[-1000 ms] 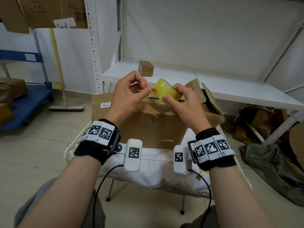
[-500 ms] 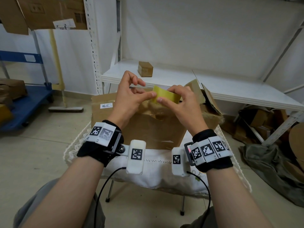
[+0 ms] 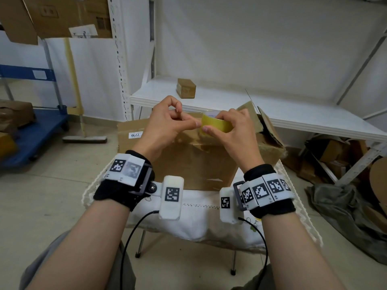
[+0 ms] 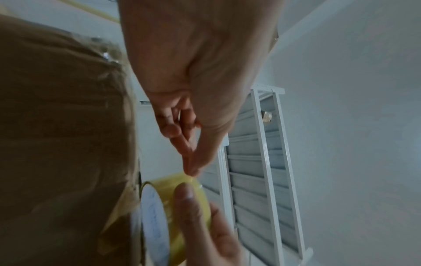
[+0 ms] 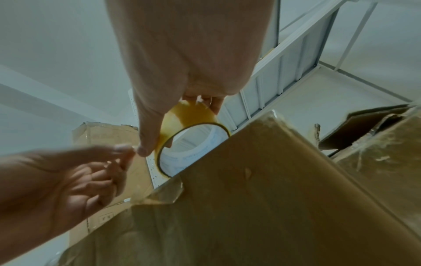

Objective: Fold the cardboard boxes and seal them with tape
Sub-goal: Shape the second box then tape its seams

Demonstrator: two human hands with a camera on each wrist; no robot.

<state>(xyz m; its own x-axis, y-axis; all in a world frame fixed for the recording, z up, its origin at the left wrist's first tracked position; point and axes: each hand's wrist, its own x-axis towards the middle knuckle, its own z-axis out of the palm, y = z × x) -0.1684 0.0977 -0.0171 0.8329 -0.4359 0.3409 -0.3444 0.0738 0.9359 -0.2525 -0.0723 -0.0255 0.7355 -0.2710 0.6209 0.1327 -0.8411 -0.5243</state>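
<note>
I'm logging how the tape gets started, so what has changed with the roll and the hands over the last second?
The tape roll has turned in the right hand, from side-on to band facing the camera, and sits slightly lower. The left hand has gone from touching the roll's side to pinching thumb and forefinger at its edge. The right hand still grips the roll; the cardboard box below has not moved.

The right hand (image 5: 187, 59) reaches down from twelve o'clock and grips a yellowish tape roll (image 5: 189, 124) at centre, thumb along its left side. From nine o'clock, the left hand (image 5: 68, 180) pinches thumb and forefinger just beside that thumb tip. A taped cardboard box (image 5: 262, 207) fills five o'clock, touching the roll's rim. White shelving (image 5: 284, 59) stands at two o'clock.
</note>
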